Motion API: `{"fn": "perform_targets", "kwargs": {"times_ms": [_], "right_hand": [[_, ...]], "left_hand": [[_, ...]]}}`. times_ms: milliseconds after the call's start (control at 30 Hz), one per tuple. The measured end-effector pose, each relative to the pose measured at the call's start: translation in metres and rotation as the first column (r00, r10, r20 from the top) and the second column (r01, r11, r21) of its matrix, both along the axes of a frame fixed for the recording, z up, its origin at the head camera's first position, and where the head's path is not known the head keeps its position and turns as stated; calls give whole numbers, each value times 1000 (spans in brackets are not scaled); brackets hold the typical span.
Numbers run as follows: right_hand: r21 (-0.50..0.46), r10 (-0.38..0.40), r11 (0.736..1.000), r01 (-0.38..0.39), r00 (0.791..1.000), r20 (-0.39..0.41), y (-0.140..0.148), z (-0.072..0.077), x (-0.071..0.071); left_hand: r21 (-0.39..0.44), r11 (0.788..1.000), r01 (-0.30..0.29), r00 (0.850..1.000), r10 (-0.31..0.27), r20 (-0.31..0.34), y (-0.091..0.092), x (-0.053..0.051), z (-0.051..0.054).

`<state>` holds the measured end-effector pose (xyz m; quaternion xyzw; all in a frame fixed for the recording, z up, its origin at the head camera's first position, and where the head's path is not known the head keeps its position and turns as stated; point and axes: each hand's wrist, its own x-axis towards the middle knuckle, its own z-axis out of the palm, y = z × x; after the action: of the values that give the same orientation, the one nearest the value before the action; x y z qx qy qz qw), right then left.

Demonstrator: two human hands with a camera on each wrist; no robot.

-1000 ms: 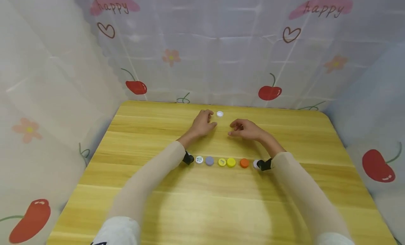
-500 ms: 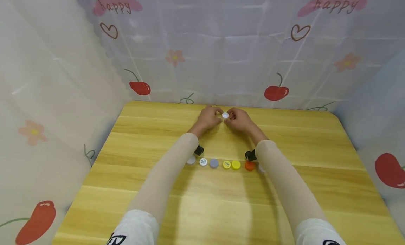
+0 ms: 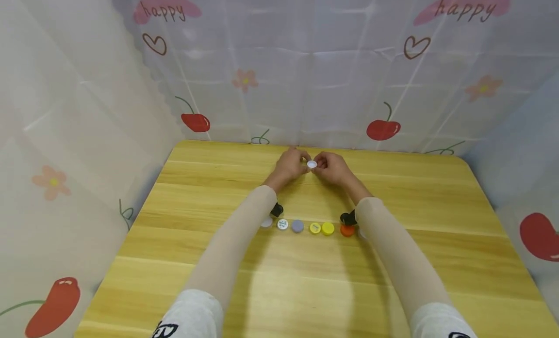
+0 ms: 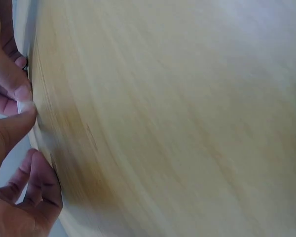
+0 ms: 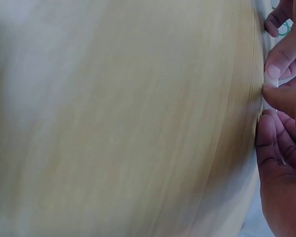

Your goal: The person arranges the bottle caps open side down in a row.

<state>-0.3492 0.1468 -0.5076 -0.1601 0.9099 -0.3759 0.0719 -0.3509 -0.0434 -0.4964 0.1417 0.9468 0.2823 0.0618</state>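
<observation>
In the head view, a small round white bottle cap (image 3: 312,164), hollow side up, sits between my two hands near the back of the table. My left hand (image 3: 290,165) pinches its left edge with thumb and finger. On the opposite edge, my right hand (image 3: 334,168) pinches it too. Both wrist views catch the thumbs and fingers meeting at the frame's edge, with only a sliver of the cap (image 5: 271,80) showing. Whether the cap touches the wood is hard to tell.
Nearer me runs a row of caps: white (image 3: 266,222), printed white (image 3: 282,224), lavender (image 3: 298,226), printed yellow (image 3: 315,228), plain yellow (image 3: 327,229), orange (image 3: 347,231). My right forearm partly hides a pale cap at the right end. A curtain (image 3: 279,100) stands behind the wooden table (image 3: 209,183).
Both hands have come inward from either side to the white cap and taken hold of it. Since half a second ago it has shifted slightly toward me.
</observation>
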Motion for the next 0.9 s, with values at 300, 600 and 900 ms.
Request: {"fn": "perform_targets", "kwargs": {"times_ms": [300, 600, 900], "right_hand": [[-128, 74, 989, -78, 996, -40, 25, 16, 34], [-397, 165, 900, -179, 984, -69, 31, 27, 107], [-480, 218, 842, -247, 969, -117, 26, 25, 163]], "left_hand": [[286, 935, 209, 978, -203, -48, -20, 25, 1], [561, 788, 255, 963, -256, -79, -38, 100, 5], [596, 748, 293, 950, -300, -91, -47, 156, 10]]}}
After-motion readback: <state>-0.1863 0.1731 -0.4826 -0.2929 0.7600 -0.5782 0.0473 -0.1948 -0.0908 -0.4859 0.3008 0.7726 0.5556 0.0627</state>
